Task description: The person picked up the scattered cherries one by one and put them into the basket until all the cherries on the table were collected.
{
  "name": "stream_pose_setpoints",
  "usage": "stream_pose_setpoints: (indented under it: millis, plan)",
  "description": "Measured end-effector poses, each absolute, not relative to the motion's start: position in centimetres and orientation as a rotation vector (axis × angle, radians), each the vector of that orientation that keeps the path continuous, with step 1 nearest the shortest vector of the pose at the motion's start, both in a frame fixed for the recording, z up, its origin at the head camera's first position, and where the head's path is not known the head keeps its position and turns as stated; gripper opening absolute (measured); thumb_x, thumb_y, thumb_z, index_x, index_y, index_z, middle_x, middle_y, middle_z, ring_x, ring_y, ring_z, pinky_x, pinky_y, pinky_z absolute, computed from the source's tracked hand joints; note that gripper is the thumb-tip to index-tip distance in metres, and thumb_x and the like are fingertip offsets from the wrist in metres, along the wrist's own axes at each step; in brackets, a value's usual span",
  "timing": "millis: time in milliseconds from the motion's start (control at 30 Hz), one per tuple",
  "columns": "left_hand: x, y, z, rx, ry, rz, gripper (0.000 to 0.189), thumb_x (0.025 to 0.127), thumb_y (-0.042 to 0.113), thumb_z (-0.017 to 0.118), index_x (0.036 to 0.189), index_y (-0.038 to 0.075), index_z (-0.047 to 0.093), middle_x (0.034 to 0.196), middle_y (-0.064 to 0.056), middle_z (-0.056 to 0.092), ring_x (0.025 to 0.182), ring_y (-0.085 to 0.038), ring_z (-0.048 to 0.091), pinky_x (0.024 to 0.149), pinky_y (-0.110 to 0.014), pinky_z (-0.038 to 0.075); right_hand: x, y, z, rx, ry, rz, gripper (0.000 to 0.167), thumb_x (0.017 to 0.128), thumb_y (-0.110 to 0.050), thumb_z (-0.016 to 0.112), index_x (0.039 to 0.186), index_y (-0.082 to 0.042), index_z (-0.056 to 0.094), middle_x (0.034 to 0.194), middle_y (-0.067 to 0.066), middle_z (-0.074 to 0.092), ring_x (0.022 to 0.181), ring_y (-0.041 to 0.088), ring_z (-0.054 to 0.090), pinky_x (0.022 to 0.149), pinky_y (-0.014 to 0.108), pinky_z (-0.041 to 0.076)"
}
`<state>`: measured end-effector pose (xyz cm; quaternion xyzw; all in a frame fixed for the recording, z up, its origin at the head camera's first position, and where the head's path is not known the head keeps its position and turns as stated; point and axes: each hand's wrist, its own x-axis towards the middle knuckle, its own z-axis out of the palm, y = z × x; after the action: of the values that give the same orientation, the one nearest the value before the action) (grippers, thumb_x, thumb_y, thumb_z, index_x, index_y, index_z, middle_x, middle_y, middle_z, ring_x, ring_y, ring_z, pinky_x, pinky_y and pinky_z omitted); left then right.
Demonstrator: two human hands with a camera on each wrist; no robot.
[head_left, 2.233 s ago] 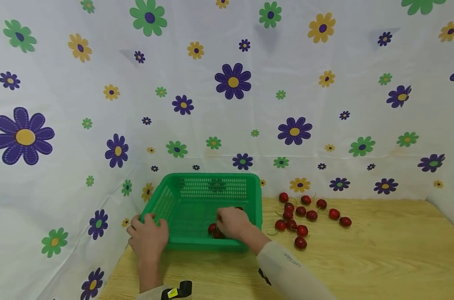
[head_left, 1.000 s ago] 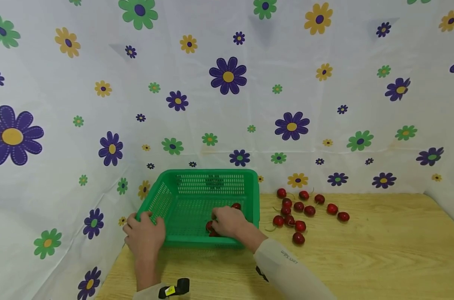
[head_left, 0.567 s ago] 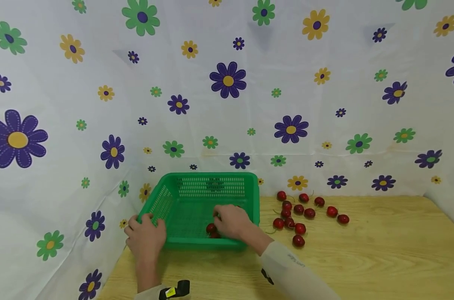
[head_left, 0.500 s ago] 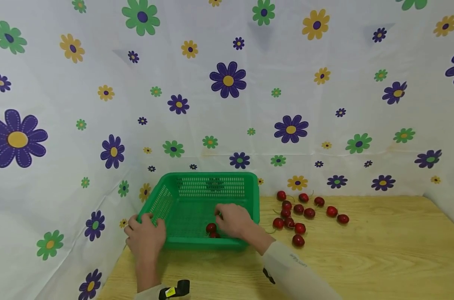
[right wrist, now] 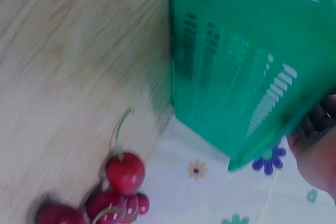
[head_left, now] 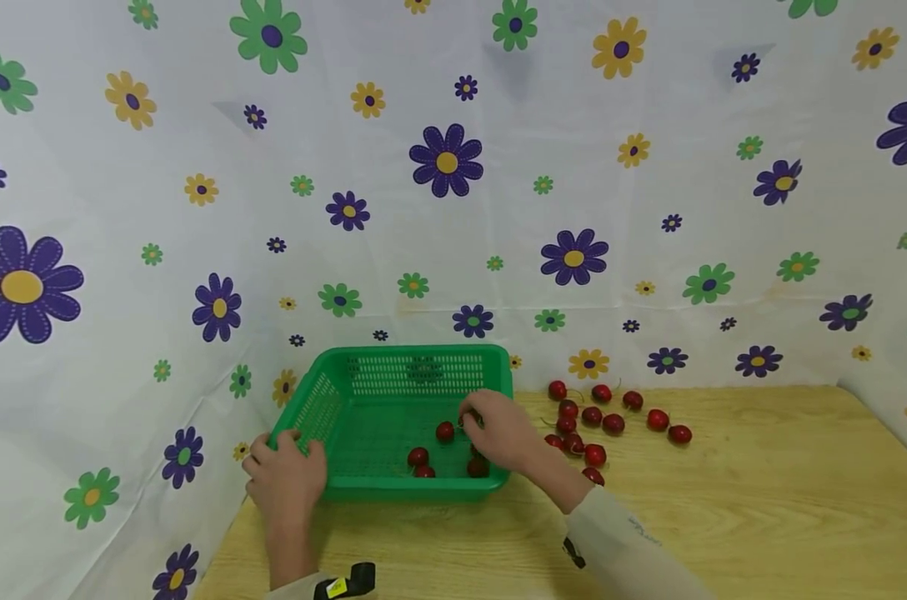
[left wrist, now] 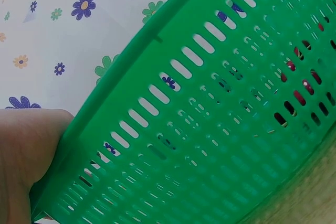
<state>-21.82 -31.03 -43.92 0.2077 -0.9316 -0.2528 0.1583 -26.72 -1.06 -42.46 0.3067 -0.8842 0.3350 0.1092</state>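
Note:
A green plastic basket (head_left: 416, 486) stands on the table, with several red cherries (head_left: 418, 457) inside toward its front right. My left hand (head_left: 288, 483) grips the basket's left front corner, fingers over the rim; the left wrist view shows the hand (left wrist: 26, 156) at that rim (left wrist: 126, 66). Inside the right side of the basket, my right hand (head_left: 502, 433) hovers above the cherries with loosely curled fingers. One cherry is partly hidden behind its fingertips. In the right wrist view, the right hand (right wrist: 320, 156) shows beyond the basket wall (right wrist: 226, 77).
Several more cherries (head_left: 613, 424), some with stems, lie loose on the wooden table (head_left: 761, 500) right of the basket. A white flower-printed cloth (head_left: 393, 250) hangs close behind the basket and along the left side.
My right hand has risen and shifted right inside the basket, uncovering cherries that it hid before. My left hand keeps its hold on the rim. The loose cherries lie as before.

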Motion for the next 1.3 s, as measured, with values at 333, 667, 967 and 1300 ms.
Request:
stream_pose_setpoints:
  millis: [333, 667, 967, 1300]
  plan:
    - [-22.2, -30.9, -43.8, 0.598, -2.651, -0.713, 0.049, 0.096, 0.027, 0.039, 0.131, -0.006, 0.045, 0.142, -0.038, 0.023, 0.126, -0.057, 0.025, 0.090, -0.073, 0.030, -25.7, 3.4, -42.2, 0.809, -2.551, 0.954, 0.012, 0.096, -0.009, 0.059, 0.102, -0.008, 0.069, 0.097, 0.001, 0.066, 0.081, 0.012, 0.059, 0.070, 0.028, 0.052]
    - [-21.9, -31.5, -43.8, 0.640, -2.679, -0.699, 0.048, 0.097, 0.029, 0.038, 0.130, -0.005, 0.045, 0.141, -0.039, 0.022, 0.125, -0.058, 0.024, 0.088, -0.073, 0.030, -24.5, 7.3, -44.0, 0.545, -2.648, 0.958, 0.010, 0.094, -0.010, 0.062, 0.099, -0.013, 0.070, 0.097, -0.001, 0.066, 0.079, 0.010, 0.055, 0.070, 0.029, 0.051]
    - [-21.6, -31.9, -43.6, 0.630, -2.688, -0.722, 0.048, 0.098, 0.029, 0.037, 0.131, -0.005, 0.044, 0.142, -0.040, 0.021, 0.126, -0.059, 0.022, 0.088, -0.074, 0.029, -23.5, 10.8, -44.4, 0.411, -2.678, 1.069, 0.014, 0.096, -0.012, 0.061, 0.105, -0.007, 0.070, 0.100, 0.002, 0.069, 0.079, 0.012, 0.056, 0.072, 0.033, 0.051]
    - [-22.0, -31.1, -44.0, 0.626, -2.692, -0.720, 0.048, 0.098, 0.029, 0.038, 0.131, -0.005, 0.045, 0.142, -0.040, 0.022, 0.127, -0.058, 0.022, 0.089, -0.074, 0.029, -23.0, 13.7, -44.6, 0.317, -2.666, 1.217, 0.017, 0.098, -0.010, 0.057, 0.109, -0.005, 0.069, 0.104, 0.006, 0.070, 0.082, 0.014, 0.058, 0.073, 0.033, 0.051]
